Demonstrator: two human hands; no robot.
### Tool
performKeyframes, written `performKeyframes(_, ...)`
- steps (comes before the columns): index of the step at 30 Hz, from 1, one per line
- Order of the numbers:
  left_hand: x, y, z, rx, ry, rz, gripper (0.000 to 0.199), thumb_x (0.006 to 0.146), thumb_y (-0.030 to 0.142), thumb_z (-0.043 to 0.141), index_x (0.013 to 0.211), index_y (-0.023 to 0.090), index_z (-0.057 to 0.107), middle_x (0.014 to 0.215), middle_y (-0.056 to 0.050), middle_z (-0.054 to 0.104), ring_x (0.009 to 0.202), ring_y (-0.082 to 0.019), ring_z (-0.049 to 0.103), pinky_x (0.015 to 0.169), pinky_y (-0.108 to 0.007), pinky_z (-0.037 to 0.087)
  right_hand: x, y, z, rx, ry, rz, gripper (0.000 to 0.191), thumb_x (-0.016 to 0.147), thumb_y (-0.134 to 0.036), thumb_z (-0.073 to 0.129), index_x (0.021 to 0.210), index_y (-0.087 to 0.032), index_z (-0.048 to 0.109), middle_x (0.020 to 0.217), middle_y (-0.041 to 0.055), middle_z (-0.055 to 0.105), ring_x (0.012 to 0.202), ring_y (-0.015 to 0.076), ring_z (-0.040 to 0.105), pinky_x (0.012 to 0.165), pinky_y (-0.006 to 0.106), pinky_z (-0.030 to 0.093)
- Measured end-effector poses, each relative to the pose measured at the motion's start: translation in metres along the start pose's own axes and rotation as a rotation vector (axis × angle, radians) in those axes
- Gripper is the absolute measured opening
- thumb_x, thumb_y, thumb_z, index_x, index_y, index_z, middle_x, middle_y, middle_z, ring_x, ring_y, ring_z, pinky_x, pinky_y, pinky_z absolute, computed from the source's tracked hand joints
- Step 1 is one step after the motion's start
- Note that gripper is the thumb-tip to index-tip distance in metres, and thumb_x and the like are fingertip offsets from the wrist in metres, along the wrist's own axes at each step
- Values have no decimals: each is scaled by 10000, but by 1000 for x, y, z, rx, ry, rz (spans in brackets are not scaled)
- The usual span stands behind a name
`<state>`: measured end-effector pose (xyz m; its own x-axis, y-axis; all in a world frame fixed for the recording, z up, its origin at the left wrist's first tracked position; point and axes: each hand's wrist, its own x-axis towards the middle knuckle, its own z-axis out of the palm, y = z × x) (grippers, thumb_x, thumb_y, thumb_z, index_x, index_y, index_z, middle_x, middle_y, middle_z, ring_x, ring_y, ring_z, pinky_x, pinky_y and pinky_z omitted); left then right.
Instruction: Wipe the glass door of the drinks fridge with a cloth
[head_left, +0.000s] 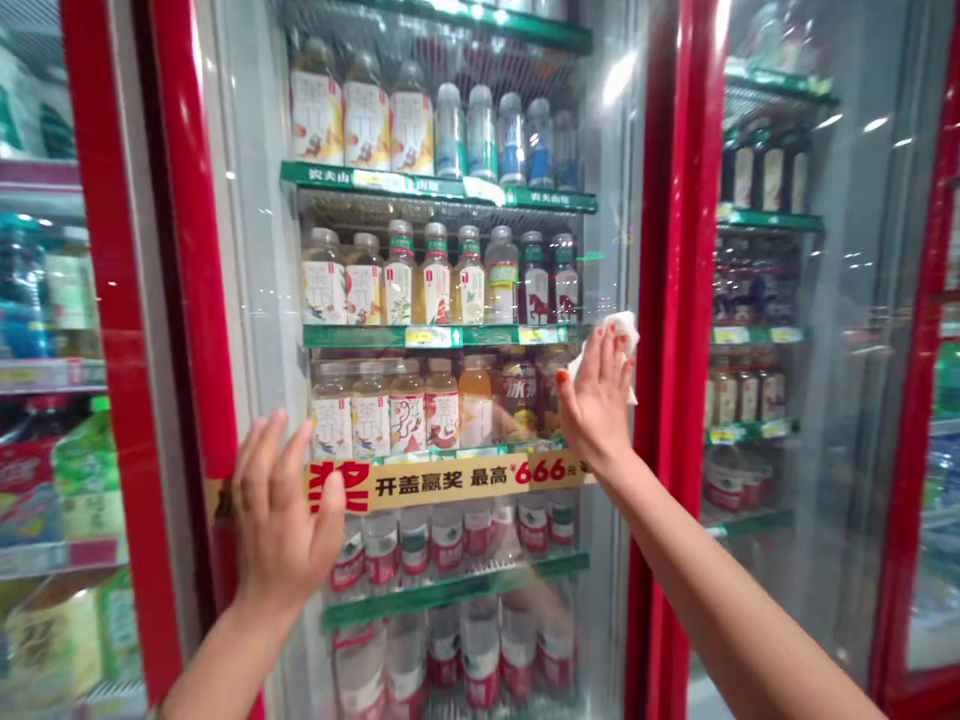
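Observation:
My right hand (596, 405) presses a crumpled white tissue (621, 330) flat against the glass door (611, 240) of a red-framed drinks cooler, near the door's right side. Its fingers point up and lie over the tissue, and part of the tissue is hidden under them. Lower and to the left, my left hand (281, 520) is spread with nothing in it, in front of the door's left frame. Its fingers overlap the left end of a yellow promotional strip (435, 478) that runs across the door. Whether this hand touches the door I cannot tell.
Behind the glass, green-edged shelves (450, 600) hold rows of bottled drinks (435, 275). A red door frame (694, 300) stands at right, with another glass-fronted cooler (847, 380) beyond it. Shelves of packaged goods (90, 470) are at far left. Lights reflect in the glass.

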<state>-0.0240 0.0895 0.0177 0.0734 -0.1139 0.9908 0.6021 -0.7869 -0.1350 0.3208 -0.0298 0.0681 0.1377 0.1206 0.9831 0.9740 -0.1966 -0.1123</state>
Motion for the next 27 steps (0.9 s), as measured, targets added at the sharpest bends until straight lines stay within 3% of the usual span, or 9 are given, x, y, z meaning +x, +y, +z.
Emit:
performKeyframes(2,27,-6,12,32,-60,10,844,1049,265,574,1782,341,163,1873,-71,168,1746,-332,136,1423,-651,180,-2,-20,3,42,-23,-199,899,1117,-707,215,1785,-123,69,1856,190,158,1739,350,129,1385,654,215)
performKeyframes(6,41,-11,34,110,-143,20,841,1070,325,562,1785,334,120,1861,-60,172,1744,-316,109,1432,-643,96,-1,-32,5,156,-245,-913,812,1088,-770,309,1757,-311,290,1807,-4,374,1691,199,307,1377,459,316)
performKeyframes(8,37,-12,38,123,-134,36,852,1063,336,573,1785,325,122,1857,-60,176,1742,-310,115,1433,-628,99,37,-14,-2,85,-230,-750,865,1077,-800,258,1763,-272,270,1817,26,352,1704,229,277,1394,516,266)
performKeyframes(12,34,-12,37,138,-118,45,877,1047,328,594,1785,331,120,1857,-52,168,1741,-312,121,1433,-623,105,108,0,-10,-14,6,-83,961,1093,-741,107,1767,-58,66,1861,196,114,1746,338,74,1385,685,145)
performKeyframes(14,35,-12,36,138,-120,35,882,1045,322,599,1785,332,119,1858,-49,160,1742,-316,118,1432,-631,107,97,-14,-8,-10,-5,-218,952,1095,-743,145,1769,-73,93,1863,179,113,1748,323,72,1394,666,146)
performKeyframes(17,36,-11,36,132,-124,31,862,1054,318,584,1785,322,127,1858,-42,149,1743,-310,112,1437,-626,101,55,-25,-7,26,-259,-846,832,1101,-734,236,1771,-241,227,1838,27,294,1724,220,217,1422,533,193)
performKeyframes(19,36,-11,37,130,-121,32,853,1058,319,579,1785,321,133,1856,-35,148,1742,-307,117,1441,-619,100,55,-11,-14,23,-355,-999,791,1105,-721,264,1765,-284,254,1829,-11,317,1723,208,216,1430,523,160)
performKeyframes(24,35,-11,36,112,-130,26,852,1061,358,576,1784,324,127,1857,-25,137,1742,-326,117,1435,-656,109,134,16,-24,-89,-76,-178,954,1095,-754,159,1773,-89,73,1869,176,-13,1744,345,-41,1384,692,112)
performKeyframes(27,35,-10,36,98,-123,14,850,1057,339,583,1781,333,137,1856,-18,148,1735,-350,149,1431,-668,130,106,-10,-15,-67,-46,-311,972,1081,-781,130,1778,-112,30,1876,149,9,1748,325,-14,1400,650,121)
